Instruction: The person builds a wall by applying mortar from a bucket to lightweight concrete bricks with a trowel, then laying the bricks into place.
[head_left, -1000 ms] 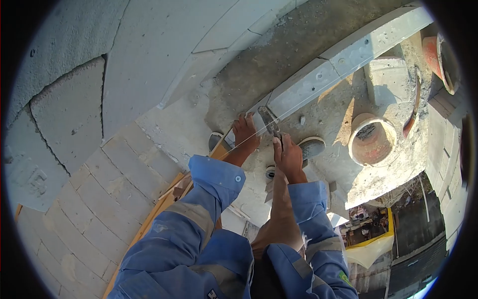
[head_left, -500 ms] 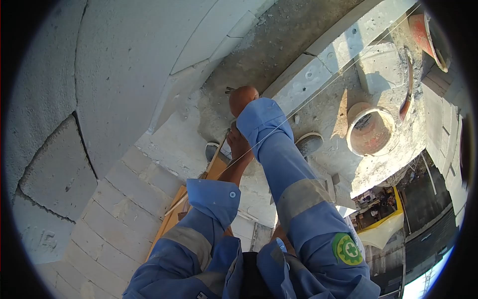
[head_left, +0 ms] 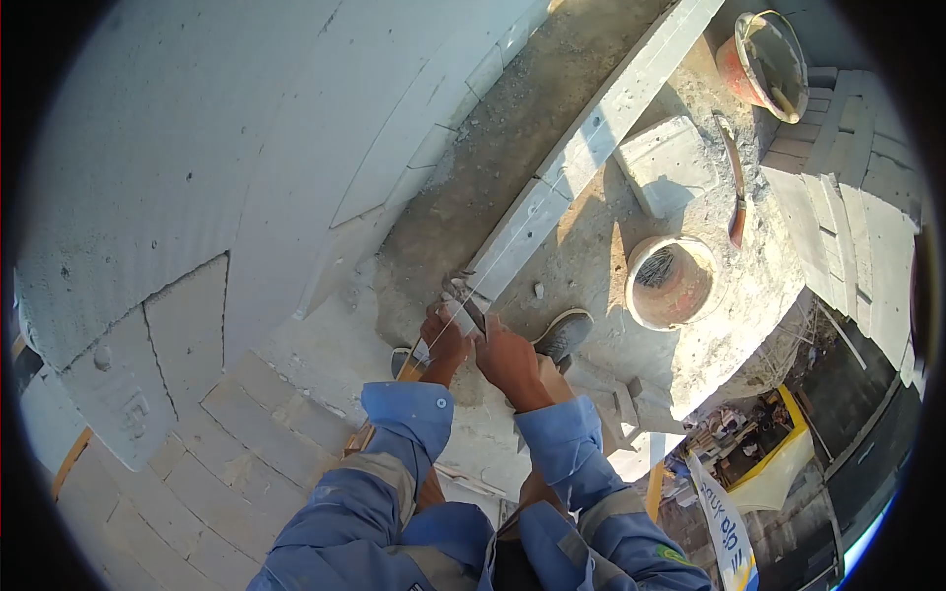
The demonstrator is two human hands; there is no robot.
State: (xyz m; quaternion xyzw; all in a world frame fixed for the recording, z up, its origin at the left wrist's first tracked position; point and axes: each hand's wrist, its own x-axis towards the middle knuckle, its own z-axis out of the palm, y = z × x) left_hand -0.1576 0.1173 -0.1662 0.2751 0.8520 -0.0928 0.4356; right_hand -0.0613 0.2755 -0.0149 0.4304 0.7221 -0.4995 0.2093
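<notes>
My right hand (head_left: 510,362) is closed around the handle of a hammer (head_left: 473,310), whose dark metal head points away from me. Close beside it, my left hand (head_left: 445,340) is curled against a small pale block piece (head_left: 459,317), mostly hidden by the fingers. Just beyond both hands, a row of light grey blocks (head_left: 527,236) begins and runs to the upper right. A thin taut string passes along the row and close over my hands.
A mortar-stained bucket (head_left: 673,284) stands at the right, with another bucket (head_left: 764,69) farther off. Between them lie a loose block (head_left: 672,163) and a long wooden-handled tool (head_left: 736,182). A pale block wall (head_left: 266,118) rises at left. My shoe (head_left: 565,333) stands near the row.
My right hand has come back toward me with the hammer, from beyond the left hand to beside it. The view has shifted, so the buckets and block row appear farther left.
</notes>
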